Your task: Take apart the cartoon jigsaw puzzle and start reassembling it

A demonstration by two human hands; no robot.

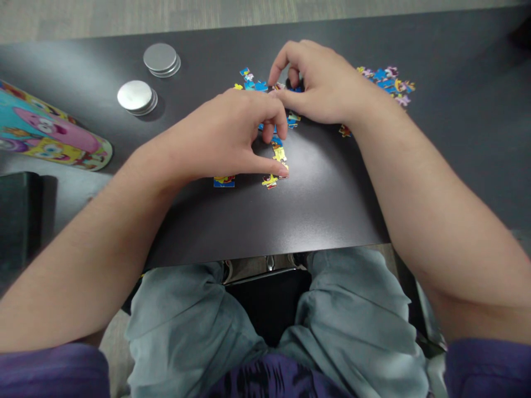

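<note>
Colourful jigsaw pieces (260, 86) lie on the dark table (332, 193) around both hands. My left hand (243, 132) rests over them, fingers bent and apart from the thumb, whose tip touches a yellow piece (280, 153) in a short joined strip. Beyond it, my right hand (317, 83) reaches in with thumb and fingers curved apart over blue pieces; its thumb is close to the left hand's knuckles. Nothing can be made out between its fingertips. Below the left wrist lies a blue-edged piece (224, 182).
More loose pieces (388, 83) form a pile beyond the right forearm, with a small one (344, 131) beside it. Two stacks of silver discs (161, 58) (136, 97) stand at the back left. A cartoon-printed tube (53, 130) and a black object (19, 221) are at the left.
</note>
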